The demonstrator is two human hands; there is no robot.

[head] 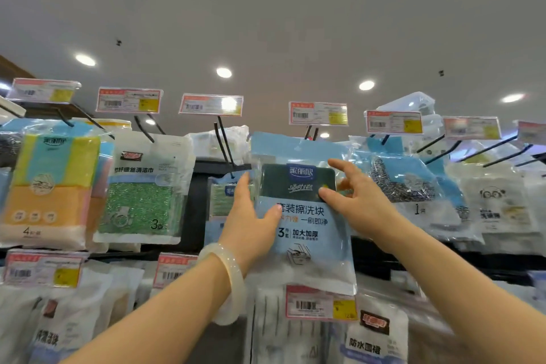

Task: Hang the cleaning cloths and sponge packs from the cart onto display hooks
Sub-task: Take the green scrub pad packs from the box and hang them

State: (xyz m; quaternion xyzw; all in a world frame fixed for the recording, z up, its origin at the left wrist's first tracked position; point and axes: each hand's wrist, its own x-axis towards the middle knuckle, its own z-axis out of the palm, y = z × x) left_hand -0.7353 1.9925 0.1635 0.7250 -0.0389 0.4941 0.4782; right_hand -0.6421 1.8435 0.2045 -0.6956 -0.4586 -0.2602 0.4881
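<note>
A light-blue sponge pack (304, 224) with a dark green scouring pad inside hangs in the middle of the top row, its top edge at a black display hook (311, 132). My left hand (251, 216) holds the pack's left edge, thumb on the front and fingers behind. My right hand (357, 198) touches the pack's right side with its fingers spread and straight. A pale bangle (227, 284) sits on my left wrist.
Other hanging packs fill the row: a yellow-orange cloth pack (50, 186), a green scourer pack (141, 189), a steel-wool pack (404, 186). An empty double hook (224, 142) juts out left of the blue pack. Price tags (318, 113) top each hook. More packs hang below.
</note>
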